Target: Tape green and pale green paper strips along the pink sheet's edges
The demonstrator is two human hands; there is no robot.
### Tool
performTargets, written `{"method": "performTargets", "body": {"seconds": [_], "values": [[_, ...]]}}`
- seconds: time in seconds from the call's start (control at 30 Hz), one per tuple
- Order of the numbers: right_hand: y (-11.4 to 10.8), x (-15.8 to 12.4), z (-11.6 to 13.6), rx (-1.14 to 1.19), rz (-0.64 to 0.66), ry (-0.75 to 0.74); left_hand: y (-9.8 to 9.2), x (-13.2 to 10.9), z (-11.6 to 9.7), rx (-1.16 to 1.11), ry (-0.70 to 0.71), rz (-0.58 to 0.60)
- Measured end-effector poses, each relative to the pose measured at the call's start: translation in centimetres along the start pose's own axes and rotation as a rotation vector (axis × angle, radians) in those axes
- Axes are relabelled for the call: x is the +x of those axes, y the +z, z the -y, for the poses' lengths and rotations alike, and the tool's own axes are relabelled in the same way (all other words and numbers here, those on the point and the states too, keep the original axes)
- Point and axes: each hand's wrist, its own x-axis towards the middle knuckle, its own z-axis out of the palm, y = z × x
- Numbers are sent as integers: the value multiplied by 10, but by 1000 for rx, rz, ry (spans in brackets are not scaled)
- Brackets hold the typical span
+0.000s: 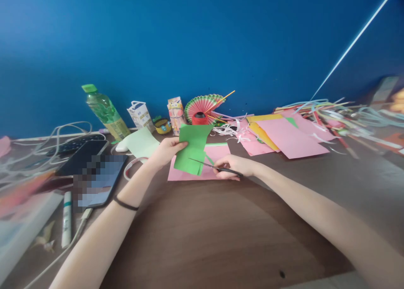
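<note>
My left hand pinches the left edge of a folded green paper sheet and holds it up over the table. My right hand grips black-handled scissors, whose blades point left into the lower part of the green sheet. Under both lies a pink paper sheet flat on the brown table. A thin green strip hangs beside the blades.
A phone, marker and cables lie at the left. A green bottle, a small carton, a paper fan and red thread spool stand at the back. Pink and yellow sheets and paper strips cover the right.
</note>
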Motion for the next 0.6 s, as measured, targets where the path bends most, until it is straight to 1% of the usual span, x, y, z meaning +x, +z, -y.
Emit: {"method": "performTargets", "body": {"seconds": [0.13, 0.27, 0.6], "values": [[-1, 1, -2, -23, 1, -17, 0, 1, 2, -2, -4, 7], [-1, 1, -3, -33, -5, -10, 0, 2, 3, 9, -7, -9], [-1, -1, -4, 7, 18, -38, 2, 1, 1, 24, -21, -29]]}}
